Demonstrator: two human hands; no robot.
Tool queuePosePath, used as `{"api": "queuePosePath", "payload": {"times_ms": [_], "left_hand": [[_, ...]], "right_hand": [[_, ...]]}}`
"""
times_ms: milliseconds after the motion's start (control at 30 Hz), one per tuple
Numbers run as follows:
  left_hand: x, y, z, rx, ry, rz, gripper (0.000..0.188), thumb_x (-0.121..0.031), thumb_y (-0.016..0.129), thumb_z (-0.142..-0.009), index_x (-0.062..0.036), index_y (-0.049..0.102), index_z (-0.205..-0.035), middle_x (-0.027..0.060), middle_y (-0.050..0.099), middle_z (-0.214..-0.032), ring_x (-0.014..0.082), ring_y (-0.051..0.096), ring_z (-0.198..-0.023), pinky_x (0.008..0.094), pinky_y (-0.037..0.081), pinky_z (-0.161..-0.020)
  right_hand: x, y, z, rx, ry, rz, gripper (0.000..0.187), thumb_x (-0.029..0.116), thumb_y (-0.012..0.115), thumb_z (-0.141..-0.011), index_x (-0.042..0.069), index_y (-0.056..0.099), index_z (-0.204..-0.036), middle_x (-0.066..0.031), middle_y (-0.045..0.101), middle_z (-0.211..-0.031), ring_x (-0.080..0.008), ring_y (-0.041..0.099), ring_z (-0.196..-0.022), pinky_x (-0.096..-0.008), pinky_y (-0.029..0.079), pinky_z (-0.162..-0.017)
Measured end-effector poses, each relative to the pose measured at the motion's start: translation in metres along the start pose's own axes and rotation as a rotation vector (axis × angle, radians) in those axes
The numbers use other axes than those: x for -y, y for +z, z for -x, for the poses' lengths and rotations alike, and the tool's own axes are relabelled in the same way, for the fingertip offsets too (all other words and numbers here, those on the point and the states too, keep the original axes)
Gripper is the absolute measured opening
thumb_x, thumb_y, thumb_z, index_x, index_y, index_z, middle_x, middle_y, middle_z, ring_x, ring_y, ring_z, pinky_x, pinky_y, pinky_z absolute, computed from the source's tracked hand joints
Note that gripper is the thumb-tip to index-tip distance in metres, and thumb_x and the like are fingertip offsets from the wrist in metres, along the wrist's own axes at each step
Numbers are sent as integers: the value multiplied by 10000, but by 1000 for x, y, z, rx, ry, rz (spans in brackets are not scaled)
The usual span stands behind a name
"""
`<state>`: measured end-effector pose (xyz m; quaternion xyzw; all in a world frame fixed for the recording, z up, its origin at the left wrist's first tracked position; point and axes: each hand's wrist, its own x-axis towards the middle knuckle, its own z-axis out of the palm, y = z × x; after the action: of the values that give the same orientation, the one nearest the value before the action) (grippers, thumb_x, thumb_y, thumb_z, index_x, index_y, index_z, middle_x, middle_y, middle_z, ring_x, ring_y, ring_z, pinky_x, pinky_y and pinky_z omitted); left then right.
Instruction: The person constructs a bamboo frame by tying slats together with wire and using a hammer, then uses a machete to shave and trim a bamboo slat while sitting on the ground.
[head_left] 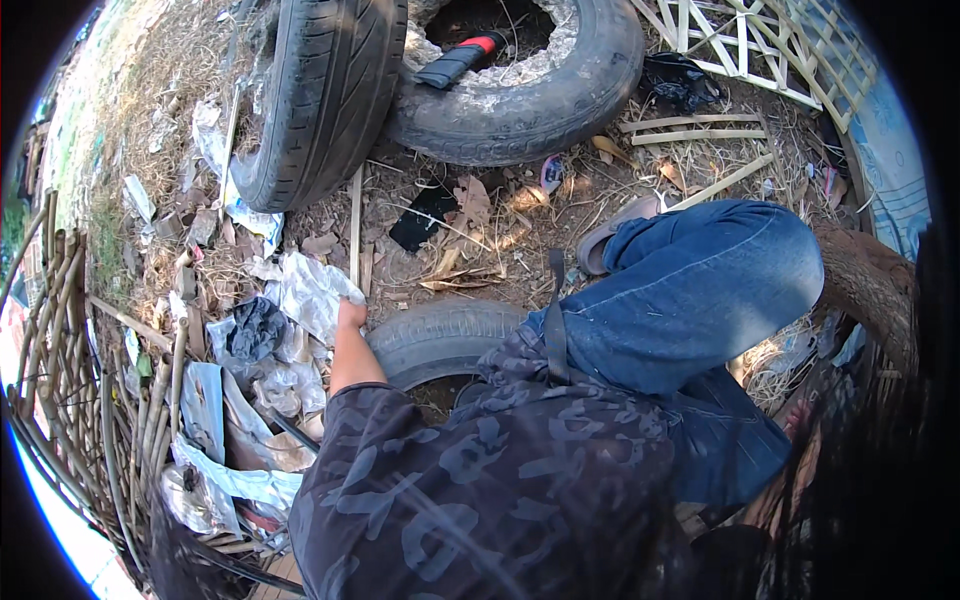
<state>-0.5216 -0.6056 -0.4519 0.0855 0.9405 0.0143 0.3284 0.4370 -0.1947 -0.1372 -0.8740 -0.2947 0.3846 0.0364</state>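
My left hand point(351, 313) is at the left, its fingers closed on the edge of a crumpled clear plastic bag point(311, 292). Beneath that forearm, more plastic lies heaped, with a black plastic bag point(257, 328) among it. What looks like my right hand point(797, 420) is low at the right beyond my jeans, dim and blurred behind dark strands; its fingers cannot be made out. A worn tyre point(440, 335) lies close in front of my body, partly hidden by my shirt.
A tyre point(325, 100) stands upright; beside it another tyre point(520, 125) lies flat, bearing a black and red handled object point(461, 60). Bundled sticks point(90, 400) line the left. A bamboo lattice point(745, 45) and a tree trunk point(868, 285) are at the right.
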Motion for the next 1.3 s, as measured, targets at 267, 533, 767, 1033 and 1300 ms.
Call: {"api": "queuePosePath", "payload": {"times_ms": [267, 533, 767, 1033, 1300], "left_hand": [[-7, -4, -12, -36, 22, 130, 905, -231, 802, -654, 109, 330, -1346, 304, 518, -1272, 402, 525, -1181, 392, 426, -1004], [-6, -13, -10, -50, 82, -162, 632, -303, 838, -610, 65, 621, -1076, 245, 654, -1059, 356, 627, -1023, 401, 509, -853], [-12, -120, 16, 147, 254, -332, 330, -257, 818, -659, 20, 699, -795, 165, 685, -767, 265, 655, -708, 381, 504, -699], [-53, -278, 69, 493, -132, -286, 203, -199, 810, -697, -107, 753, -869, 22, 702, -830, 171, 626, -688, 328, 528, -682], [-147, -330, 174, 803, 154, -616, 213, -129, 793, -710, -24, 743, -889, 44, 725, -817, 118, 659, -736, 273, 522, -686]], "right_hand": [[-14, -36, 8, 128, -106, -172, 421, 374, 583, -891, 188, 507, -1261, 35, 582, -919, -113, 567, -809, -349, 433, -666], [36, -7, 32, 10, -168, 71, 465, 374, 592, -885, 172, 486, -1290, 42, 579, -923, -106, 564, -788, -329, 420, -640], [-13, -84, 26, -25, -121, 67, 579, 428, 609, -854, 170, 457, -1350, 9, 600, -1046, -118, 547, -872, -365, 413, -703], [-5, -136, -44, -81, -421, -70, 577, 433, 606, -865, 167, 474, -1360, -47, 579, -1163, -140, 545, -939, -317, 431, -787], [57, -89, -84, 60, -424, 52, 583, 462, 600, -866, 179, 474, -1359, -33, 568, -1122, -134, 524, -976, -312, 408, -836]]}}
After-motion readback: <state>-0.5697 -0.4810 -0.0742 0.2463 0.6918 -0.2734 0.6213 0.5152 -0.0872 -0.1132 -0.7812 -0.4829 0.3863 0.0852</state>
